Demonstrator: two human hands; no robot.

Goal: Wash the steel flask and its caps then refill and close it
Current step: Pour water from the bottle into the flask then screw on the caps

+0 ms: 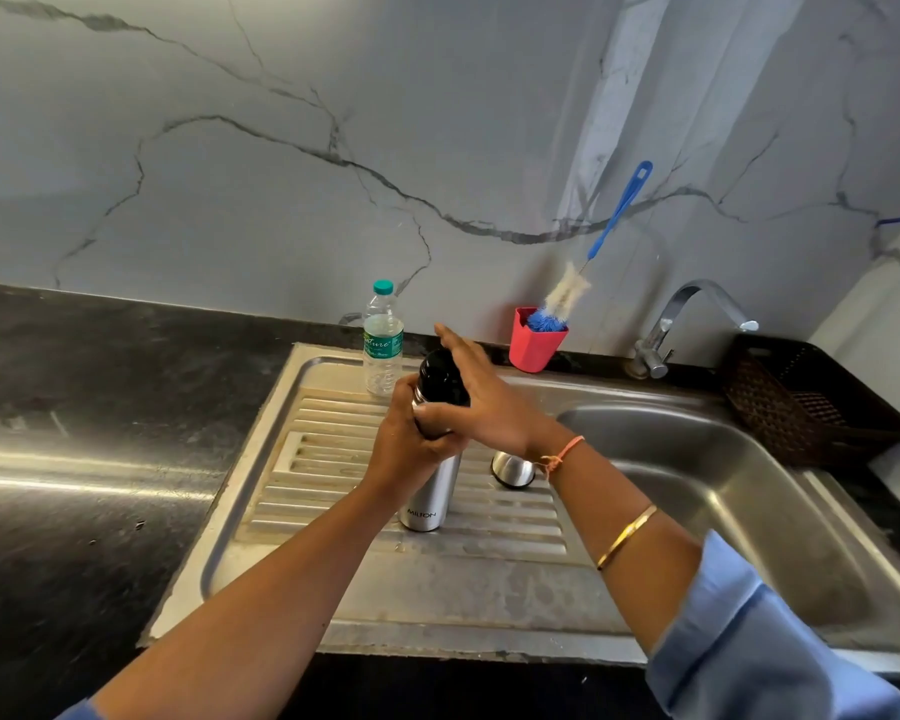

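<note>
Steel flask [430, 498] stands upright on the ribbed drainboard [328, 459], base down, brand lettering on the near side by the base. Left hand [404, 449] grips the flask on its upper body: fingers curled round the left and near side, closed tight on the metal, with the lower half of the flask showing bare below the hand. Black cap [440, 374] sits on the flask mouth, directly above the left hand's grip. Right hand [484, 407] lies over the cap from the right: palm against its right side, thumb laid across the near face at the neck just above the left hand's knuckles, index finger straight and pointing far-left past the cap top. The remaining fingers are hidden behind the cap; cannot tell how far they curl. The two hands touch at the neck. Steel outer cap [513, 469] lies on the drainboard just right of the flask, held by neither hand, partly covered by the right wrist. Plastic water bottle [383, 340], green lid on, stands at the far edge of the drainboard, just beyond and left of the flask. Red cup [533, 343] holding a blue-handled bottle brush [567, 293] stands against the far wall. Tap [687, 314] is far right, above the sink basin [723, 459]; a dark basket [780, 402] is right of it.
</note>
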